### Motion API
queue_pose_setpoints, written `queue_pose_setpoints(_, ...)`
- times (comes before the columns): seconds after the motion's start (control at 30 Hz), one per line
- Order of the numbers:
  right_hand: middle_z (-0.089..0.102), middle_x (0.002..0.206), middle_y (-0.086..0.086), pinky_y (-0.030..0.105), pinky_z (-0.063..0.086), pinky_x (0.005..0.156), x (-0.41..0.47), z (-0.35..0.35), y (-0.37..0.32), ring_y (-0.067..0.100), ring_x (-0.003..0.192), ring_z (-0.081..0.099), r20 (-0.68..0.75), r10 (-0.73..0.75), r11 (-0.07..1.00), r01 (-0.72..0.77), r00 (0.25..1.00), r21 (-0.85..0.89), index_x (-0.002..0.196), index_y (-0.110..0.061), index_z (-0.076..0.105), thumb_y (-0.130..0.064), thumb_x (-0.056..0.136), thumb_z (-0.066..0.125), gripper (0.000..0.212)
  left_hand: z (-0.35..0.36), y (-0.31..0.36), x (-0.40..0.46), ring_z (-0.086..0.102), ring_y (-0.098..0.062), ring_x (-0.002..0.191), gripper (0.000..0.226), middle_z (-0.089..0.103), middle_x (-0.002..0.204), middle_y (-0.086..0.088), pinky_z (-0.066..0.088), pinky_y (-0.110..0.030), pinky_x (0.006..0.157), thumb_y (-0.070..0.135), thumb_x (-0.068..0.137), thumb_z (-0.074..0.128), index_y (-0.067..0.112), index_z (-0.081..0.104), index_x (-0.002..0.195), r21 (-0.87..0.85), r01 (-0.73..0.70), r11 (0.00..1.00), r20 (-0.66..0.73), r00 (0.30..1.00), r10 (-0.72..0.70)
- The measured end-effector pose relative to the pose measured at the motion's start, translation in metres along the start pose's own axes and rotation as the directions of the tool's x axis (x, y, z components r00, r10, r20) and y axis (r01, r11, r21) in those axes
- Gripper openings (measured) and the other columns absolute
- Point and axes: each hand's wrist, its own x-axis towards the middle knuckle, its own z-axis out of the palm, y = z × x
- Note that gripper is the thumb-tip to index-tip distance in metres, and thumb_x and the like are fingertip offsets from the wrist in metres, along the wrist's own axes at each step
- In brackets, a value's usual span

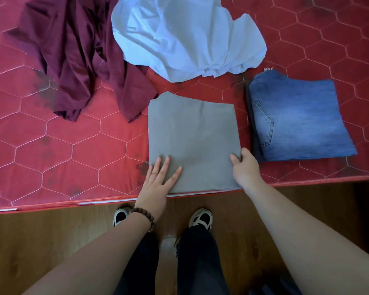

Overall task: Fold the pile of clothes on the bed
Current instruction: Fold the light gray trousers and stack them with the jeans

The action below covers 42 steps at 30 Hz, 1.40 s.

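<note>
A grey garment [192, 133] lies folded into a flat rectangle at the near edge of the red mattress [62, 145]. My left hand [158, 179] rests flat on its near left corner with fingers straight. My right hand [245, 167] grips its right edge, thumb on top and fingers curled under the fabric. Folded blue jeans [298, 118] sit to the right of the grey piece. Behind it, a crumpled maroon garment [77, 60] and a rumpled light blue garment [185, 37] lie unfolded.
The mattress edge [51, 206] runs across the frame just in front of my body. Below it is a wooden floor [41, 241] with my legs and shoes [200, 218]. A bead bracelet [146, 216] is on my left wrist.
</note>
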Motion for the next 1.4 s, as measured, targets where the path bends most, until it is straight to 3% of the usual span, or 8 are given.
queue_pose_setpoints(0.2, 0.059, 0.112, 0.023, 0.032, 0.029, 0.071, -0.008, 0.022, 0.004, 0.038, 0.106, 0.055, -0.143, 0.123, 0.984, -0.140, 0.982, -0.114, 0.109, -0.001, 0.046, -0.017, 0.102, 0.039, 0.020, -0.016, -0.008, 0.011, -0.042, -0.022, 0.133, 0.101, -0.040, 0.147, -0.004, -0.029, -0.039, 0.108, -0.005, 0.084, 0.038, 0.045, -0.033, 0.136, 0.132, -0.247, 0.960, 0.362, 0.914, 0.186)
queue_pose_setpoints(0.3, 0.056, 0.119, 0.020, 0.040, 0.034, 0.078, -0.013, 0.027, -0.002, 0.036, 0.108, 0.054, -0.222, 0.137, 0.930, -0.202, 0.965, -0.306, 0.123, -0.006, 0.037, -0.024, 0.101, 0.036, 0.029, -0.027, -0.014, 0.018, -0.033, -0.020, 0.139, 0.082, -0.034, 0.151, -0.002, -0.021, -0.042, 0.113, 0.023, 0.089, 0.040, 0.042, -0.013, 0.148, 0.106, -0.354, 0.929, 0.417, 0.864, 0.282)
queue_pose_setpoints(0.4, 0.039, 0.138, 0.017, 0.050, 0.031, 0.099, -0.016, 0.033, -0.001, 0.034, 0.124, 0.040, -0.325, -0.042, 0.863, -0.130, 0.945, -0.489, 0.142, -0.014, 0.026, -0.026, 0.094, 0.047, 0.054, -0.030, -0.024, 0.032, -0.008, -0.018, 0.147, 0.055, 0.000, 0.160, -0.002, -0.008, -0.039, 0.118, 0.043, 0.093, 0.031, 0.037, 0.026, 0.148, -0.026, -0.402, 0.915, 0.252, 0.883, 0.395)
queue_pose_setpoints(0.53, 0.033, 0.152, 0.011, 0.059, 0.014, 0.113, 0.006, 0.043, -0.014, 0.029, 0.141, 0.028, -0.202, -0.495, 0.732, 0.281, 0.845, -0.620, 0.144, -0.013, 0.035, -0.021, 0.087, 0.054, 0.060, -0.032, -0.034, 0.083, 0.012, -0.030, 0.145, 0.057, 0.015, 0.157, -0.015, 0.018, -0.051, 0.116, 0.036, 0.096, 0.030, 0.014, 0.029, 0.148, 0.035, -0.126, 0.991, -0.048, 0.991, 0.128)
queue_pose_setpoints(0.63, 0.031, 0.154, 0.005, 0.062, 0.011, 0.114, 0.031, 0.061, -0.035, 0.023, 0.145, 0.022, 0.021, -0.658, 0.551, 0.500, 0.753, -0.668, 0.146, -0.016, 0.036, -0.030, 0.093, 0.049, 0.056, -0.036, -0.029, 0.120, -0.008, -0.026, 0.147, 0.072, -0.006, 0.159, -0.013, -0.002, -0.042, 0.119, 0.044, 0.096, 0.035, 0.011, 0.004, 0.152, 0.000, 0.140, 0.990, -0.011, 0.990, -0.140)
queue_pose_setpoints(0.7, 0.026, 0.157, 0.002, 0.063, 0.011, 0.114, 0.045, 0.069, -0.036, 0.023, 0.147, 0.016, 0.107, -0.690, 0.449, 0.540, 0.715, -0.711, 0.148, -0.022, 0.033, -0.040, 0.096, 0.041, 0.055, -0.033, -0.024, 0.135, -0.012, -0.025, 0.146, 0.080, -0.008, 0.160, -0.010, -0.006, -0.045, 0.118, 0.059, 0.091, 0.025, 0.016, -0.002, 0.152, 0.069, 0.158, 0.985, -0.013, 0.987, -0.157)
queue_pose_setpoints(0.97, 0.003, 0.161, 0.009, 0.061, 0.009, 0.115, 0.053, 0.079, -0.009, 0.036, 0.147, 0.001, -0.235, -0.421, 0.769, 0.208, 0.876, -0.604, 0.151, -0.037, 0.011, -0.055, 0.095, 0.028, 0.062, -0.020, -0.012, 0.155, -0.017, -0.043, 0.142, 0.074, -0.013, 0.160, -0.004, 0.006, -0.074, 0.105, 0.081, 0.080, 0.008, 0.050, -0.012, 0.144, 0.236, 0.151, 0.960, -0.038, 0.988, -0.146)
queue_pose_setpoints(1.4, 0.004, 0.160, 0.012, 0.053, 0.012, 0.117, 0.010, 0.057, 0.047, 0.028, 0.148, -0.001, 0.012, -0.565, 0.623, 0.436, 0.825, -0.649, 0.152, -0.032, 0.019, -0.054, 0.095, 0.034, 0.062, 0.010, 0.033, 0.094, -0.007, -0.039, 0.145, 0.063, -0.002, 0.158, -0.022, 0.004, -0.061, 0.114, 0.051, 0.095, 0.021, 0.029, 0.004, 0.152, 0.141, 0.153, 0.978, -0.076, 0.987, -0.143)
